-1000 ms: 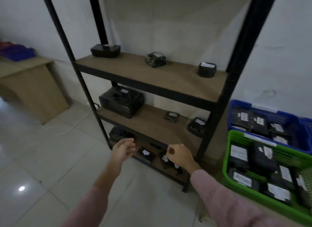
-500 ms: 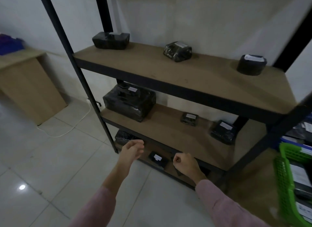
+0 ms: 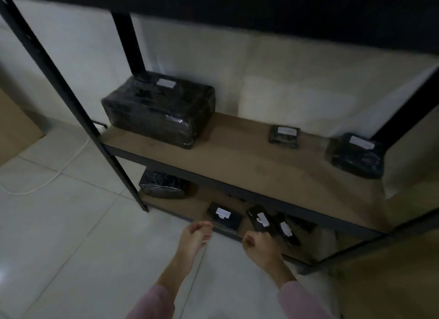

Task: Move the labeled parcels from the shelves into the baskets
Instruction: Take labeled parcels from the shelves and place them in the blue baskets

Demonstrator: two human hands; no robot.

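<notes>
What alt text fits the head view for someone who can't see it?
Two hands, left hand loosely curled, right hand fisted, hover before flat labeled parcels on the bottom shelf. The shelf above holds a large wrapped parcel at left, a small parcel and a medium parcel toward the right.

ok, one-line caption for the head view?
Left hand and curled right hand hover before small black labelled parcels on wooden bottom shelf.

middle shelf (image 3: 237,157): large parcel (image 3: 159,114) centre-left, small parcel (image 3: 283,137) right of centre, medium parcel (image 3: 356,156) far right | bottom shelf (image 3: 190,207) beneath: lone parcel (image 3: 164,184) left, three parcels (image 3: 260,220) in a row to its right | left hand (image 3: 193,238), right hand (image 3: 260,246) just before that row, lower centre
</notes>
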